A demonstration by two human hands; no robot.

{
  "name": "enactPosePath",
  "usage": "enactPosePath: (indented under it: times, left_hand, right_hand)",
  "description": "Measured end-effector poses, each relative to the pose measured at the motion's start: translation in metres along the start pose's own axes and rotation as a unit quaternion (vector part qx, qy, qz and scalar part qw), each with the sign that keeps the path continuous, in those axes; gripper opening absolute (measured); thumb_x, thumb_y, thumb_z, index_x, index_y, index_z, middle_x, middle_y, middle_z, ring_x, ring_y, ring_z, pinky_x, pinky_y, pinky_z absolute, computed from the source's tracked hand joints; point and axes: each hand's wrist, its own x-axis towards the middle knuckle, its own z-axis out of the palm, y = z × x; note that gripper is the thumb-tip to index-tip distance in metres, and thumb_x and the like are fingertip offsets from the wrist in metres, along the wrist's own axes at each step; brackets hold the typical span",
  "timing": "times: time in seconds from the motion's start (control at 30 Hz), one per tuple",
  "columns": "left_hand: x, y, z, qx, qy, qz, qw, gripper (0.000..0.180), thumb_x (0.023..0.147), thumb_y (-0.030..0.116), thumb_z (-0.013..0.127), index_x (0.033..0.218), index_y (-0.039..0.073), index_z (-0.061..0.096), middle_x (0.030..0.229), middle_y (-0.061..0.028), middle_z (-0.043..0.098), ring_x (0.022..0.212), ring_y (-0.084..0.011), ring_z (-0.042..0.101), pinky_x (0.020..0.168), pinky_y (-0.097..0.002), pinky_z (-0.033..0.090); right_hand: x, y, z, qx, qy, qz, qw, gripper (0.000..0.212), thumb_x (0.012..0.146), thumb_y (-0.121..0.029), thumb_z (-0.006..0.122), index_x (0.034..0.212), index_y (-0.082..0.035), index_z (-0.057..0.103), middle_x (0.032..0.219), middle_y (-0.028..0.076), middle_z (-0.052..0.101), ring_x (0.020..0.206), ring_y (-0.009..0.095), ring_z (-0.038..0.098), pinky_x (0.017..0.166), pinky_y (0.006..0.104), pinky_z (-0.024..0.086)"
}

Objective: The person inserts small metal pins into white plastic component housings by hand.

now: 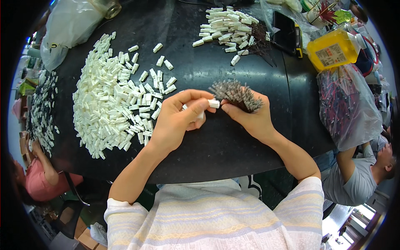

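White housing pinched just beside a wire bundle

The left hand [175,114] pinches a small white housing [213,104] between thumb and forefinger, with more white pieces tucked in the fingers. The right hand [256,118] closes around a dark wire bundle [235,92], tips fanned upward. Whether a wire already enters the housing, I cannot tell. The work seems to call for steadying one wire with the right thumb, keeping the housing's opening square to its tip, and pushing straight so that the thin wire does not buckle.

Both hands work above the dark tabletop [216,150], whose near edge curves close to the body. The room lies toward that edge; a leftward swing could scatter the big pile of housings [108,104], while a smaller pile [229,27] sits far off.
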Motion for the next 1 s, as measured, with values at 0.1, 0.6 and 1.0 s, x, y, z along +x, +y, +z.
enactPosePath:
  times: [0.1, 0.6, 1.0]
  left_hand:
    - [0.003, -0.001, -0.009, -0.082, -0.008, 0.008, 0.997, 0.025, 0.088, 0.013, 0.048, 0.103, -0.006, 0.054, 0.087, -0.0109, 0.058, 0.062, -0.0079, 0.047, 0.050, -0.0175, 0.036]
    - [-0.001, 0.001, -0.017, -0.143, -0.012, 0.006, 0.990, 0.016, 0.083, 0.005, 0.055, 0.098, -0.001, 0.056, 0.090, -0.0129, 0.059, 0.071, -0.0101, 0.052, 0.050, -0.0161, 0.038]
    - [-0.001, -0.002, -0.016, -0.136, -0.004, 0.019, 0.990, 0.016, 0.083, 0.004, 0.055, 0.099, 0.000, 0.056, 0.079, -0.0064, 0.058, 0.054, -0.0029, 0.041, 0.043, -0.0140, 0.029]
  right_hand:
    - [0.002, -0.006, -0.001, 0.144, 0.060, 0.099, 0.983, 0.018, 0.079, -0.002, 0.058, 0.097, 0.000, 0.056, 0.075, -0.001, 0.057, 0.065, 0.004, 0.048, 0.055, 0.0193, 0.040]
    - [0.002, -0.007, -0.001, 0.089, 0.061, 0.126, 0.986, 0.013, 0.074, -0.001, 0.062, 0.086, 0.001, 0.060, 0.076, -0.002, 0.058, 0.068, 0.003, 0.050, 0.060, 0.0190, 0.041]
    - [0.001, -0.005, -0.001, 0.071, 0.051, 0.114, 0.990, 0.010, 0.073, -0.001, 0.062, 0.083, 0.001, 0.059, 0.072, -0.002, 0.056, 0.065, 0.002, 0.048, 0.056, 0.0178, 0.040]
